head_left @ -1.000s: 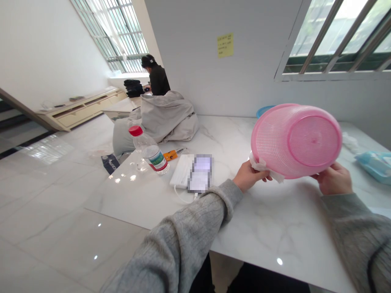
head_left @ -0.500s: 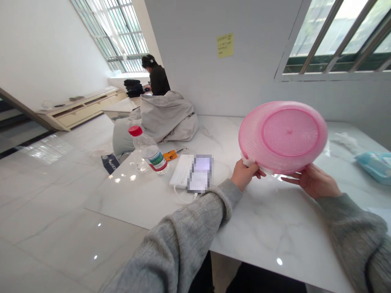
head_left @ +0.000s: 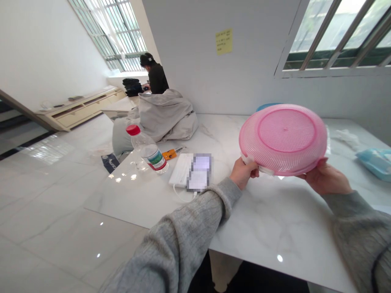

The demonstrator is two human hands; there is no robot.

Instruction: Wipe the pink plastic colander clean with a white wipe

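Pink mesh basket (head_left: 284, 138) sits centre-right of frame, held in the air above the white marble surface (head_left: 275, 228) and not touching it. Both hands are on it.

L hand (head_left: 242, 173): grip clenched on the lower-left rim, w/ a white tissue (head_left: 248, 159) pinched between fingers and plastic. A strip of the tissue runs on along the underside of the rim toward the middle.

R hand (head_left: 325, 179): grip closed on the lower-right rim from below, palm under the edge. Fingertips are hidden behind the basket, so exact finger placement can't be told.

Relation: the basket lies up and between the two grips, neither hand nearer, each at one end of the rim. It's round, so no real long axis; the widest span runs left-right in frame, hand to hand. It is flipped: flat base faces up and toward the camera, and the open mouth points down and away toward the back wall, tilted, not level.

Around it: a blue basin (head_left: 265, 107) peeks out just behind the top-left edge. A wipes pack (head_left: 375, 162) lies at the right edge. Left of the L hand are a phone (head_left: 200, 173) beside a white power bank (head_left: 180, 171), then a water bottle (head_left: 146, 148) w/ red cap and a grey jacket (head_left: 165, 116) heaped behind. Another person (head_left: 154, 75) sits far off, upper left, well apart.
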